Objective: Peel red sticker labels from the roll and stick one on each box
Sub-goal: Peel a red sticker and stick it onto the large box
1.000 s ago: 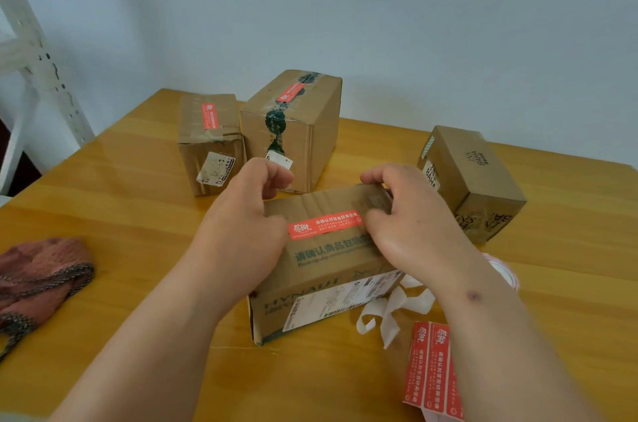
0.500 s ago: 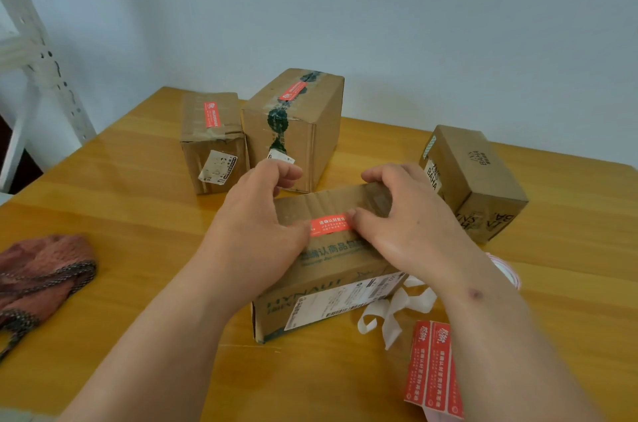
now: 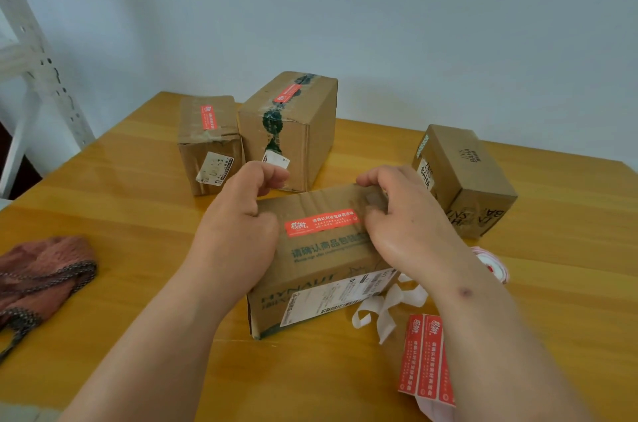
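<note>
A cardboard box (image 3: 321, 269) lies in front of me with a red sticker (image 3: 321, 223) flat on its top. My left hand (image 3: 241, 228) rests on the box's left end, fingers curled. My right hand (image 3: 407, 218) presses on the right end, its thumb at the sticker's right tip. Two boxes at the back, a small one (image 3: 209, 142) and a taller one (image 3: 293, 131), each carry a red sticker. A fourth box (image 3: 462, 176) at the right shows no red sticker. The sticker strip (image 3: 423, 363) lies near my right forearm, and the roll (image 3: 493, 262) peeks out behind it.
White peeled backing paper (image 3: 386, 307) curls on the wooden table (image 3: 121, 214) beside the near box. A reddish knitted cloth (image 3: 41, 276) lies at the left edge. A white metal rack (image 3: 31, 62) stands at the far left against the wall.
My thumbs slid together over the sticker half a second ago, then apart again; the whole sticker now shows. The box stayed roughly where it was.
</note>
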### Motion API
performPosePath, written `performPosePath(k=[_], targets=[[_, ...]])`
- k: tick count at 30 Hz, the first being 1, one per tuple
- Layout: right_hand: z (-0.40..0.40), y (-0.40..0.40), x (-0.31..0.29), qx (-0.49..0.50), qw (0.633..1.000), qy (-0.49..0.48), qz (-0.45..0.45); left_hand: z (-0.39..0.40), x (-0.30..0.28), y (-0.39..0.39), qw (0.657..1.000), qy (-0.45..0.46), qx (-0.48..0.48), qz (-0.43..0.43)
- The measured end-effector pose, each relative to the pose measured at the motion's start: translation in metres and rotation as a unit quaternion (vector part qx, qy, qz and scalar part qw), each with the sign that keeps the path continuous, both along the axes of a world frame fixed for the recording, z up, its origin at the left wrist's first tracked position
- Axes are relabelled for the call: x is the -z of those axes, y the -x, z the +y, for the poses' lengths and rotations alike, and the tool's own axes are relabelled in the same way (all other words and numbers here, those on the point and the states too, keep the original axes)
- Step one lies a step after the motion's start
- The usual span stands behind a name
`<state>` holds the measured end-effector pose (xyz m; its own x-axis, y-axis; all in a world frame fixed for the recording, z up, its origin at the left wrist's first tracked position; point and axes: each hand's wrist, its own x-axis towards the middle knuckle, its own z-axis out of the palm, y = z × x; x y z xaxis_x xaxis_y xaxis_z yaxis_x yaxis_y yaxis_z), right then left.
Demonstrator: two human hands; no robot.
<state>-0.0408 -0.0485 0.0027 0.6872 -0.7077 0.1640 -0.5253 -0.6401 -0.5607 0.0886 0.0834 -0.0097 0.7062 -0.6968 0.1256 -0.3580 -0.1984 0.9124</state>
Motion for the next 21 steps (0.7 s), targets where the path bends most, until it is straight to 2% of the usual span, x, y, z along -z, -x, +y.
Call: performPosePath(k=[4,7,10,12,14,17,19,21], targets=[[-0.002,0.005,-0.001,0.004,1.0,-0.017,-0.017,0.005,0.001,0.0,1.0,0.017,-0.018,-0.016],[-0.001,0.019,-0.01,-0.043,0.992,-0.118,0.032,0.018,0.003,-0.008,0.998,-0.015,-0.005,-0.053],[-0.001,0.036,-0.019,-0.103,0.964,-0.216,0.113,0.043,0.004,-0.027,0.986,-0.119,0.118,0.015],[0.001,0.04,-0.016,-0.102,0.963,-0.214,0.125,0.056,0.007,-0.032,0.958,-0.182,0.215,0.052],[0.005,0.037,-0.01,-0.074,0.976,-0.181,0.095,0.059,0.014,-0.035,0.955,-0.177,0.23,0.068],[0.011,0.035,-0.006,-0.031,0.989,-0.147,0.006,0.057,0.014,-0.033,0.975,-0.104,0.159,0.114],[0.013,0.035,-0.009,-0.001,0.985,-0.16,-0.071,0.053,0.011,-0.034,0.978,-0.045,0.091,0.181],[0.014,0.035,-0.013,-0.008,0.965,-0.21,-0.157,0.05,0.006,-0.033,0.973,-0.037,0.018,0.227]])
